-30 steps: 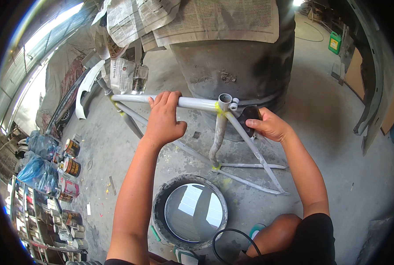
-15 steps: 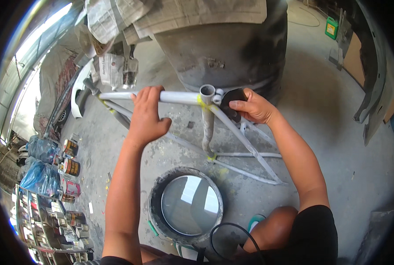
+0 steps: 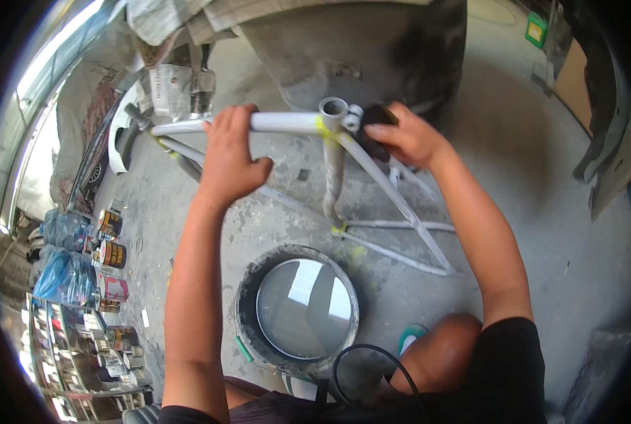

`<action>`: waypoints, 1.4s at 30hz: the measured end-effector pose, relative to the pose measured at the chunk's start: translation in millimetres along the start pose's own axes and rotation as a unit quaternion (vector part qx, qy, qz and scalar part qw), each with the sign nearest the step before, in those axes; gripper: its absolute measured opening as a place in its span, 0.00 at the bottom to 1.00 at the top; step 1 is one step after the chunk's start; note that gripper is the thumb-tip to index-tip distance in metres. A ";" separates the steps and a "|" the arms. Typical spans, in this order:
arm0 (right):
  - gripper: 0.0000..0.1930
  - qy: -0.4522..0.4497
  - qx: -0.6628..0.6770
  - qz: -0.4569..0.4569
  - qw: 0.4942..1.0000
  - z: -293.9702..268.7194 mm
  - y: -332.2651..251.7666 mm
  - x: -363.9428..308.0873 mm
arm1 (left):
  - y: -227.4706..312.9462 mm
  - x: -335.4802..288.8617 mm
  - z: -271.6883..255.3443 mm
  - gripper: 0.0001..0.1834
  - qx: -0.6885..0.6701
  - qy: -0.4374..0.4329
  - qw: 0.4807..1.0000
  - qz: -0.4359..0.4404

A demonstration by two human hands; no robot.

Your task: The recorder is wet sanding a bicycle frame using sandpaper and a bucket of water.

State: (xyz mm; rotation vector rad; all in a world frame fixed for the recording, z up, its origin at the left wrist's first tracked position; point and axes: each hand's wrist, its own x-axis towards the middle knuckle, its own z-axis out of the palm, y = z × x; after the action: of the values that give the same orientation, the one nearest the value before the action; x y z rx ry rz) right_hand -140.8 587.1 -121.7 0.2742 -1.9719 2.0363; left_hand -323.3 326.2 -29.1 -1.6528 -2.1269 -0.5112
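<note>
A bicycle frame [image 3: 285, 123], grey-white with yellow patches at its joints, is held up over the floor. My left hand [image 3: 231, 145] is closed around its top tube, thumb pointing right. At the right end of that tube is the open round seat tube [image 3: 333, 108]. Just right of it, my right hand [image 3: 414, 138] pinches a dark flexible sheet that looks like sandpaper [image 3: 379, 116], against the upper end of the slanting rear tubes. My fingers partly hide the sheet. Below the frame stands a black bucket [image 3: 248, 283] of cloudy water [image 3: 305, 307].
Behind the frame is a large grey-black panel [image 3: 372, 63] with newspaper over its top. Paint cans [image 3: 113, 254], blue plastic bags [image 3: 65, 275] and a rack of tins [image 3: 61, 346] line the left. A green jug [image 3: 537, 30] and leaning panels [image 3: 573, 85] are at the far right.
The frame and both hands sit higher in the picture, as does the surrounding scene. My right hand and the dark sheet stay by the seat tube; my left hand keeps its hold.
</note>
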 end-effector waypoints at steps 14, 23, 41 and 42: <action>0.17 0.049 0.123 0.019 0.991 8.3 7.7 -24.6 | -13.4 6.3 -7.1 0.35 0.032 0.006 0.999 0.042; 0.15 0.215 0.055 0.009 0.975 0.3 4.6 -15.5 | -16.6 6.6 -5.1 0.37 0.045 -0.014 0.999 0.019; 0.29 0.200 -0.396 -0.234 0.865 33.0 -6.8 -1.1 | -30.0 39.5 16.7 0.34 0.046 -0.025 0.999 0.015; 0.32 0.173 -0.357 -0.213 0.893 42.2 -2.4 -11.3 | -30.4 36.7 15.0 0.34 0.058 -0.027 0.998 0.006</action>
State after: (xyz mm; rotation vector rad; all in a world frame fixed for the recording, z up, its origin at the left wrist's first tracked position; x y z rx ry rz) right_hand -132.1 544.1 -121.4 0.1401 -2.0381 0.9263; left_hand -362.2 357.1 -24.2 -1.6303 -2.1413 -0.3368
